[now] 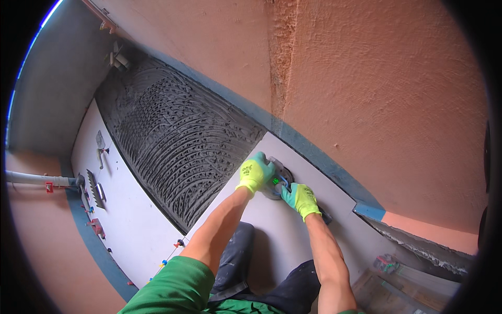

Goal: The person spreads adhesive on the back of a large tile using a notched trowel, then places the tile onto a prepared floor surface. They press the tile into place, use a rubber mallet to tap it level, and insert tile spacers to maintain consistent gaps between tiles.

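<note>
On near tile (272, 235), both hands pressing round device (276, 182): left hand (254, 171) fingers curled over it, right hand (299, 197) clamping handle. Risk: uneven push shifting tile, squeezing combed mortar (172, 136) from left edge.

Rough ridged grey adhesive (178, 136), smooth matt white tile (282, 235), coarse plaster wall (387, 94)

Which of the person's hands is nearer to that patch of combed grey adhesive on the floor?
The left hand. It rests on the round tool on the pale tile, close to the edge of the combed grey adhesive. The right hand grips the tool's far side, farther from it.
</note>
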Demonstrator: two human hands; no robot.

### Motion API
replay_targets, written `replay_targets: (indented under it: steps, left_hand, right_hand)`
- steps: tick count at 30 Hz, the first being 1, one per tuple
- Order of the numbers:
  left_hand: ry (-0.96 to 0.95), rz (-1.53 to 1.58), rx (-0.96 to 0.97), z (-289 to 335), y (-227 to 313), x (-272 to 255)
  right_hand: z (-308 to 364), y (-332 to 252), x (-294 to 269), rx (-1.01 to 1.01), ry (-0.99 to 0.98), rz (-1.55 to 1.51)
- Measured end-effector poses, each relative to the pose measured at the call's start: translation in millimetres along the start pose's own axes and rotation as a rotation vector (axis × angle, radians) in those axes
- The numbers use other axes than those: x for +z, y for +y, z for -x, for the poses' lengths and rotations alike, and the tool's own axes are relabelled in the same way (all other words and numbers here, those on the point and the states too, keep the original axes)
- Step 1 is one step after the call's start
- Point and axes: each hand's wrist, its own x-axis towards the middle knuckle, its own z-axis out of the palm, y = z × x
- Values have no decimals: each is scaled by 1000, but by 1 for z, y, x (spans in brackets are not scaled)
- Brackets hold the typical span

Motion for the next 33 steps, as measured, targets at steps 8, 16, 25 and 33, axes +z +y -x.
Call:
replay_targets:
  steps: [8,16,25,33]
  left_hand:
    - [-25,-88,19,36,-1,18]
    - [-146,-60,156,143,16,116]
    - [-331,-165,376,216,15,159]
    - [-504,-266,579,316,-10,184]
  right_hand:
    - [40,4,-11,90,-65,-9]
    - [174,97,-21,285,14,-63]
    - [291,125,30,507,191,-227]
    - [418,116,102,690,320,-390]
